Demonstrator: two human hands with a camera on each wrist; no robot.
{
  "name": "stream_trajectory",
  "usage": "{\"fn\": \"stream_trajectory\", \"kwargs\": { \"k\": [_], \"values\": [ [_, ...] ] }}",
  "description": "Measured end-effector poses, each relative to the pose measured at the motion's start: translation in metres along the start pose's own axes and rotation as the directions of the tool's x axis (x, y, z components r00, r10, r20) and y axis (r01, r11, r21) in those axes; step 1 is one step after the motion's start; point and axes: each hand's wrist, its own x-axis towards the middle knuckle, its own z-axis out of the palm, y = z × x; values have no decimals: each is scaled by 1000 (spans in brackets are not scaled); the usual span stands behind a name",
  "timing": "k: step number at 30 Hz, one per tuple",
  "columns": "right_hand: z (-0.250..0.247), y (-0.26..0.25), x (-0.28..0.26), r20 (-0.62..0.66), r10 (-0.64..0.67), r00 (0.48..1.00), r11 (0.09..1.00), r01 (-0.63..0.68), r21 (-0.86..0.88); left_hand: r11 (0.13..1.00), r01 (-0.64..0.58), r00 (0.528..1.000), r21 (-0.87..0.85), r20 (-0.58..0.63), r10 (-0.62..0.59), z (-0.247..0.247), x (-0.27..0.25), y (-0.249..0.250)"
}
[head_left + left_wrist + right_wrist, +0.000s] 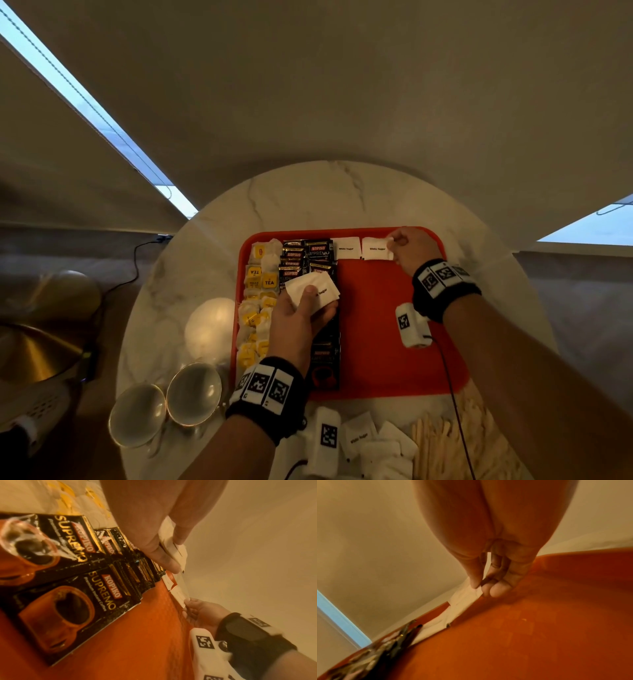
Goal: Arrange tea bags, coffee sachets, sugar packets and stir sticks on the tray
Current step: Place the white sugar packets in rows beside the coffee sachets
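Note:
A red tray [373, 325] lies on the round marble table. Tea bags [258, 298] fill its left column and black coffee sachets [305, 257] the column beside them. Two white sugar packets lie along the tray's far edge. My right hand [404, 246] pinches the corner of the right-hand sugar packet [375, 249], and in the right wrist view thumb and fingers meet on the sugar packet [464, 599]. My left hand [301, 315] holds a small stack of sugar packets [313, 289] above the coffee sachets [96, 599]; the stack of sugar packets [176, 550] is gripped between thumb and fingers.
Loose sugar packets [373, 445] and wooden stir sticks [455, 442] lie on the table near me, in front of the tray. Two cups [168, 401] and a white round object [210, 329] stand left of the tray. The tray's right half [539, 635] is bare.

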Motion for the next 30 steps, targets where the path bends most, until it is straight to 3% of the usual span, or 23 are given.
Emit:
{"fn": "stream_trajectory", "kwargs": {
  "k": [6, 13, 17, 23, 26, 30],
  "values": [
    [5, -2, 9, -71, 22, 997, 1000, -23, -7, 997, 66, 997, -49, 46, -63, -1, 4, 2],
    [4, -7, -11, -146, 65, 987, 996, -55, 75, 999, 35, 998, 22, 50, -36, -1, 7, 2],
    [11, -16, -46, -69, -36, 997, 989, 46, 138, 999, 9, 999, 31, 53, -10, 1, 6, 3],
    [30, -32, -96, 200, -200, 959, 944, 133, 303, 995, -34, 997, 89, 66, 28, 5, 3, 1],
    [31, -31, -97, 204, -210, 956, 933, 133, 335, 991, -63, 996, 115, 67, 55, 5, 1, 0],
    [21, -23, -82, 103, -142, 984, 930, 97, 354, 991, -82, 996, 103, 30, 79, 4, 1, 1]
  ]
}}
